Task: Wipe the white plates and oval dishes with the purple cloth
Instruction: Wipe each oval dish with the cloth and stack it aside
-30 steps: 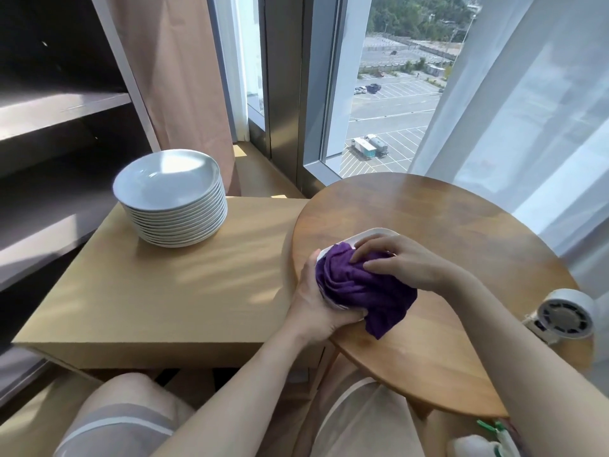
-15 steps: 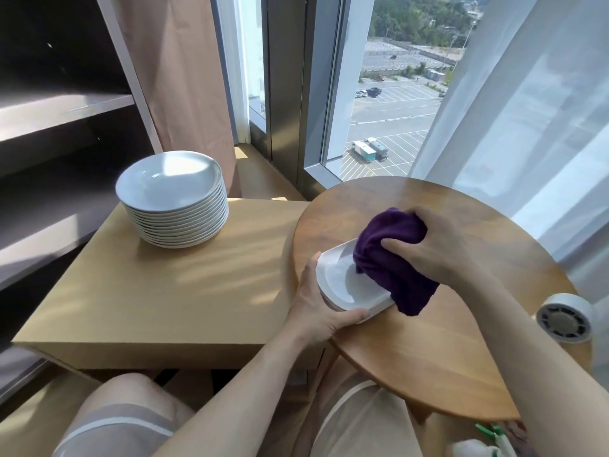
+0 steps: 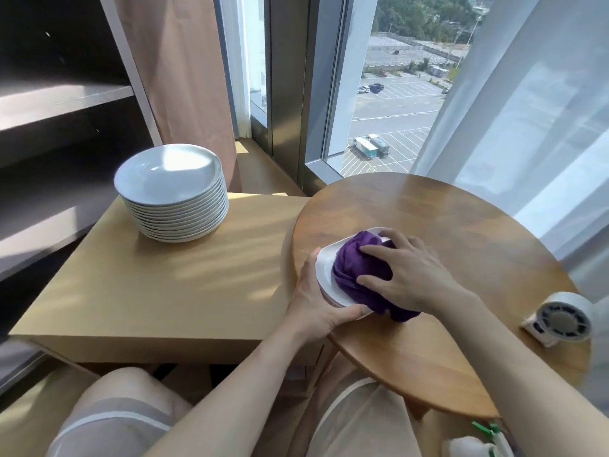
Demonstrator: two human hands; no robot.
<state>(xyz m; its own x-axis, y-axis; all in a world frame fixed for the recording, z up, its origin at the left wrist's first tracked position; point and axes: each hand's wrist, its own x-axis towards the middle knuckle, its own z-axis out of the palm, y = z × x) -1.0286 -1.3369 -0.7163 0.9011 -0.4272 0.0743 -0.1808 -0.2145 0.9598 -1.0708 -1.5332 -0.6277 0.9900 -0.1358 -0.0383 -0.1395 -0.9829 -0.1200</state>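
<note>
left hand [image 3: 315,306], right hand [image 3: 416,278], one purple cloth [image 3: 353,269], one oval dish [image 3: 327,266]

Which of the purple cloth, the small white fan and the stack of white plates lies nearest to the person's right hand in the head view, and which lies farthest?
1. purple cloth: directly under the right hand, on the oval dish.
2. small white fan: off to the right.
3. stack of white plates: far left.
</note>
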